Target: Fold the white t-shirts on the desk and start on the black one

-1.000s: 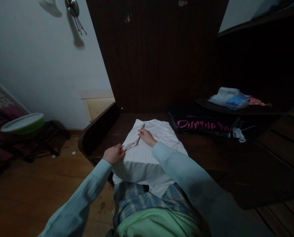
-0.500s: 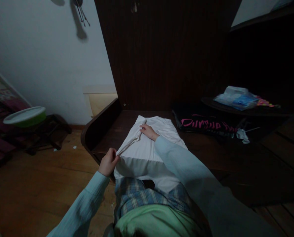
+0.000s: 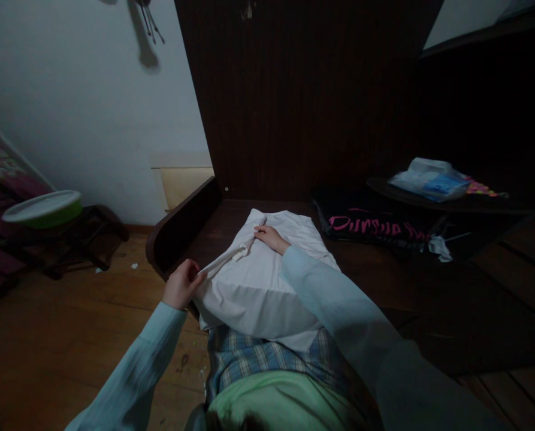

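A white garment (image 3: 253,281) lies spread on a dark wooden bench (image 3: 375,281) in front of me, its near edge hanging over my checked lap. My left hand (image 3: 180,286) is closed in a pinch on the garment's left edge and holds it stretched out past the bench's side. My right hand (image 3: 271,237) rests flat on the cloth near its far end, fingers pressing a bunched fold. Both my sleeves are pale blue.
A black garment with pink lettering (image 3: 370,224) lies on the bench to the right. Behind it a dark shelf carries a plastic bag (image 3: 431,178). A green basin (image 3: 42,209) stands on a low stool at the left, on the wooden floor (image 3: 69,335).
My left hand has pulled the garment's edge outward to the left, away from the bench. My right hand has stayed on the cloth.
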A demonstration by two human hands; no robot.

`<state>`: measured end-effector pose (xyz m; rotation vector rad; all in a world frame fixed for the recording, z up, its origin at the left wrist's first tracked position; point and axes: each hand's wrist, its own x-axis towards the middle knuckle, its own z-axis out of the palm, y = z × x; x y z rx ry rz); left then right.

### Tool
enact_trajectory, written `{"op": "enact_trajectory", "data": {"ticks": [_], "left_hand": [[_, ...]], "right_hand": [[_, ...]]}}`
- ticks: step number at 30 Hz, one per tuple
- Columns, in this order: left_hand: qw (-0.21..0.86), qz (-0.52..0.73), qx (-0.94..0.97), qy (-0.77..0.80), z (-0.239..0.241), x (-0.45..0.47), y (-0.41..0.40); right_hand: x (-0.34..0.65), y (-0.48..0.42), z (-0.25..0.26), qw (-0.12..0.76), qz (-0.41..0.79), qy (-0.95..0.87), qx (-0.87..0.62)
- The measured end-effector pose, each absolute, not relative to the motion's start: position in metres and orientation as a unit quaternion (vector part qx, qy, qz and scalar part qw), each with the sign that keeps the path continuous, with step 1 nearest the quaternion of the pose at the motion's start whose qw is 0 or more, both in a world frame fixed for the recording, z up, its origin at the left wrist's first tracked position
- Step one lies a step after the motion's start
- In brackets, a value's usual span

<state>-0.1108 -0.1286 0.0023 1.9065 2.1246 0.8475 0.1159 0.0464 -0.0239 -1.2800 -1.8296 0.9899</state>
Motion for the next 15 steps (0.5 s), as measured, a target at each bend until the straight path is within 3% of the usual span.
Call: {"op": "enact_trajectory", "data": {"ticks": [6,9,15], "left_hand": [[-0.109,0.185,0.615,0.759,0.018,-0.095,-0.148],[-0.097,0.153,0.625,0.759,0.026,-0.081,-0.157],[0.025,0.098,0.727,0.679,0.029,-0.034,-0.161]], "right_hand": [[0.113,0.045,-0.022,0.346,0.406,-0.683,-0.499],[0.107,0.050,-0.016,0.338,0.429,-0.672,-0.501],[0.119,0.065,-0.007,0.347,0.437,-0.642,-0.526]]}}
